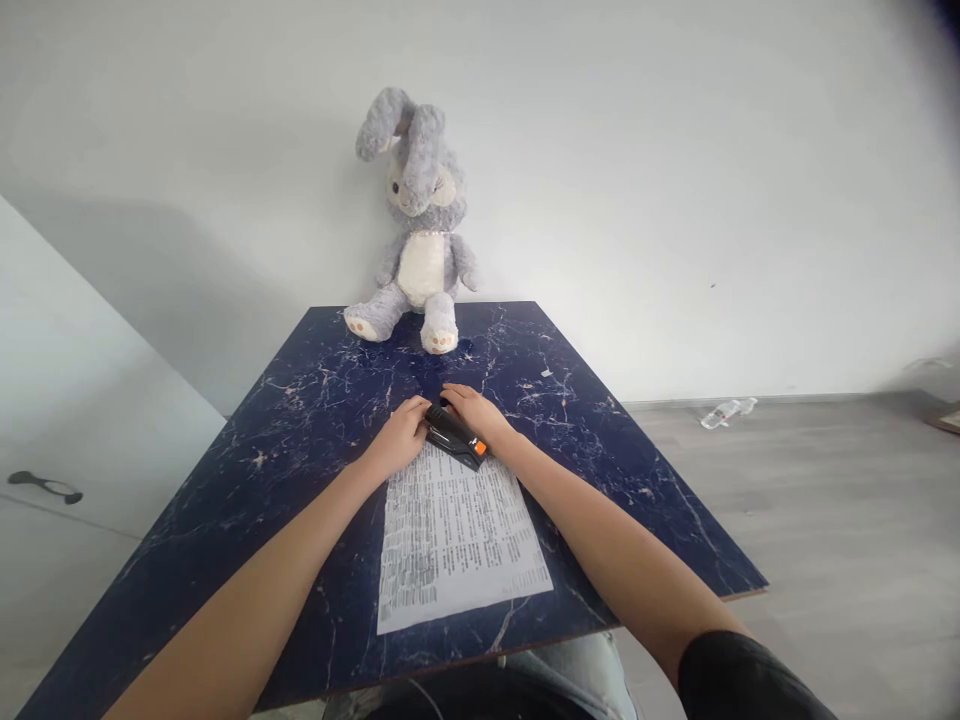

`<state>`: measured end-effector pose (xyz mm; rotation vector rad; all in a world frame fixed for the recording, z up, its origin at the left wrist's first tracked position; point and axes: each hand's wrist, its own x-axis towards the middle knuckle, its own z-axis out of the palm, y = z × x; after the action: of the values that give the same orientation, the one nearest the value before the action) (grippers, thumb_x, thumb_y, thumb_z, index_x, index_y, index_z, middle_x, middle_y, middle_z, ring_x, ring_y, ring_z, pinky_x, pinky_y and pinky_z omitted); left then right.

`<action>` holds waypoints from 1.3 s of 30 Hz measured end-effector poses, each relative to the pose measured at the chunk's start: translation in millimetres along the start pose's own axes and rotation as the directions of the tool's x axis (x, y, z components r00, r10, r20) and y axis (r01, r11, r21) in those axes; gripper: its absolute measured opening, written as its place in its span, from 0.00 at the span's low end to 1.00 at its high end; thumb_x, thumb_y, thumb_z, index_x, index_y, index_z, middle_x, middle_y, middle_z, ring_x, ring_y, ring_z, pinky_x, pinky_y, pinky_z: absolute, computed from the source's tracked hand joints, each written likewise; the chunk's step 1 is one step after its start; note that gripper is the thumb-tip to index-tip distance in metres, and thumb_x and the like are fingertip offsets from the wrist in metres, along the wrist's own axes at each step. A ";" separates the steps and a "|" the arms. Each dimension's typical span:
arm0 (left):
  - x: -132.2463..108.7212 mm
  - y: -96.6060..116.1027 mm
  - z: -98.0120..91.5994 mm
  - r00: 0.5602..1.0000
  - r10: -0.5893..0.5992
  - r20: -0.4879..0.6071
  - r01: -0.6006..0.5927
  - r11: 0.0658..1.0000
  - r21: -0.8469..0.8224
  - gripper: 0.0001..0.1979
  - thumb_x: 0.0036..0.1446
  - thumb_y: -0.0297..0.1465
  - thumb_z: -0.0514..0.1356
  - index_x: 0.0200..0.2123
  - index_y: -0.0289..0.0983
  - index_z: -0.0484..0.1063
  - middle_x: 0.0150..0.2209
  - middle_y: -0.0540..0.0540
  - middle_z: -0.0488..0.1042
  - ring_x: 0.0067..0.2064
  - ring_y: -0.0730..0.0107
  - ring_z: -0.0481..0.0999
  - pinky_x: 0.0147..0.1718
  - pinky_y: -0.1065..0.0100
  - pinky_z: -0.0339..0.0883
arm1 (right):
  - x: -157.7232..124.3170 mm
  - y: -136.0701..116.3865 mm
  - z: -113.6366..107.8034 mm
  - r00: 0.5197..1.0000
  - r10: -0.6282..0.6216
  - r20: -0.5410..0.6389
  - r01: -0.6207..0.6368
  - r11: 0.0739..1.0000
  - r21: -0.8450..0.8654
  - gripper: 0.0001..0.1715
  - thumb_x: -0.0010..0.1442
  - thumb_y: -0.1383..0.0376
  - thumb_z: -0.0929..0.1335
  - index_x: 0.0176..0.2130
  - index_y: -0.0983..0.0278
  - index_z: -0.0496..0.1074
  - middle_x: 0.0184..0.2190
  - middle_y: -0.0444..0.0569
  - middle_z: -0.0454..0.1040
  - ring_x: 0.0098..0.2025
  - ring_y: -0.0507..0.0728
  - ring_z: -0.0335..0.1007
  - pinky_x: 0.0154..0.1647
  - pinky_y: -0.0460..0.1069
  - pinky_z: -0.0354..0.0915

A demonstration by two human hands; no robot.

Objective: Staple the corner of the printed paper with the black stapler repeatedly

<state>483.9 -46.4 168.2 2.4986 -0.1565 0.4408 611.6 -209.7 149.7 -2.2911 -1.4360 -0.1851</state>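
A black stapler [451, 434] with an orange patch at its near end lies slanted over the top edge of a printed sheet of paper [469, 545]. My left hand [403, 437] is closed at the stapler's far left end, with its fingers bent against it. On the other side, my right hand [480, 415] rests close beside the stapler, fingers curled. A small dark piece shows beneath its fingertips; whether it belongs to the stapler I cannot tell. The paper lies flat, its text side up, and its top corners are hidden by my hands.
The dark blue marbled table [315, 400] carries a grey plush rabbit [424, 240] sitting against the wall at the back. A small white scrap [547, 373] lies right of it. A clear plastic bottle [727, 412] is on the floor. White furniture with a dark handle [45, 487] stands left.
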 end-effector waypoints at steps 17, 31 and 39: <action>0.2 0.7 -1.0 1.000 -0.010 0.014 0.010 1.000 -0.025 0.14 0.62 0.20 0.51 0.40 0.38 0.75 0.46 0.42 0.75 0.50 0.59 0.76 0.54 0.59 0.69 | -4.6 -0.8 -7.4 0.996 -0.078 -0.036 0.076 0.996 -0.035 0.13 0.69 0.76 0.64 0.47 0.65 0.74 0.46 0.52 0.74 0.46 0.58 0.65 0.53 0.51 0.63; 0.5 -2.0 -0.4 1.000 -0.005 0.023 0.006 0.999 -0.050 0.13 0.61 0.21 0.51 0.39 0.36 0.74 0.45 0.41 0.74 0.49 0.58 0.75 0.53 0.57 0.69 | -4.3 0.3 -6.9 0.995 -0.091 -0.027 0.089 0.994 -0.057 0.12 0.69 0.75 0.64 0.48 0.66 0.74 0.46 0.53 0.73 0.45 0.58 0.65 0.53 0.52 0.64; 0.3 -1.4 -1.5 1.000 -0.012 0.028 0.014 0.998 -0.057 0.12 0.62 0.21 0.51 0.39 0.36 0.74 0.45 0.40 0.74 0.49 0.57 0.75 0.53 0.56 0.69 | -4.4 0.3 -8.0 0.996 -0.084 -0.009 0.083 0.995 -0.057 0.13 0.68 0.75 0.64 0.48 0.66 0.74 0.47 0.53 0.74 0.46 0.59 0.66 0.55 0.53 0.65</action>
<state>484.1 -44.4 168.7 2.4491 -0.1615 0.3909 610.8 -216.9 155.4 -2.2724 -1.5404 -0.2666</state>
